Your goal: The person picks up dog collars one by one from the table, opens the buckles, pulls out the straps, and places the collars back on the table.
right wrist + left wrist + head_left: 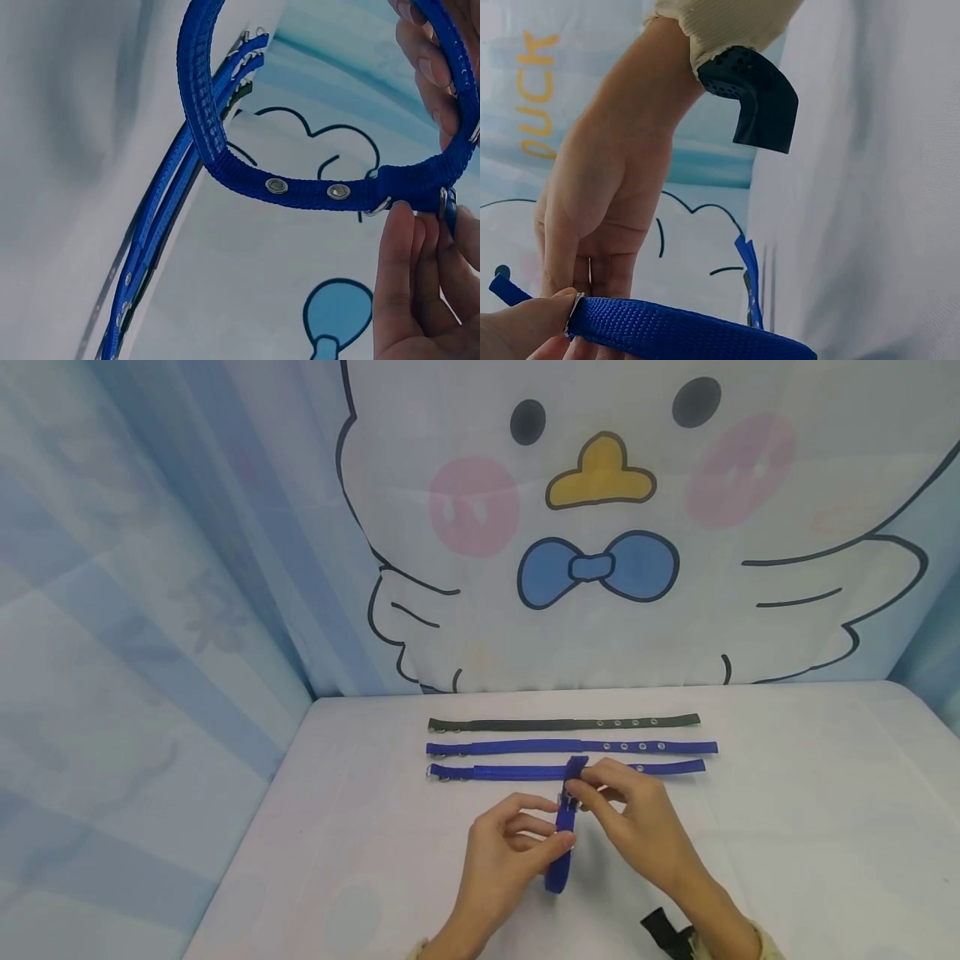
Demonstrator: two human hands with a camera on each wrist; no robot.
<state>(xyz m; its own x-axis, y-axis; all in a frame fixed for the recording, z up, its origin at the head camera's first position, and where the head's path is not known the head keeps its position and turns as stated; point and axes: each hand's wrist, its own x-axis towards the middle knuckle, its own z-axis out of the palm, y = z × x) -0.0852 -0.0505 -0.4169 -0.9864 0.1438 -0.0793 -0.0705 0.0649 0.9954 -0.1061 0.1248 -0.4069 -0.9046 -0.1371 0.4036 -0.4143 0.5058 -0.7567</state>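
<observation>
A blue collar [557,872] with a metal buckle is held up over the table, its band closed into a loop in the right wrist view. My left hand [506,843] grips the band below the buckle, thumb on the near side. Higher up, my right hand [637,814] pinches the strap at the buckle, and its fingers hide part of it. Metal eyelets [339,192] show along the loop. Behind the hands, two more blue collars [525,747] [517,772] and a dark green collar [525,725] lie flat and straight, side by side.
White cloth covers the table [337,835]. A printed curtain [600,643] with a cartoon duck hangs right behind the table's far edge, and another curtain [150,693] hangs at the left. A black piece [663,935] sits at my right sleeve.
</observation>
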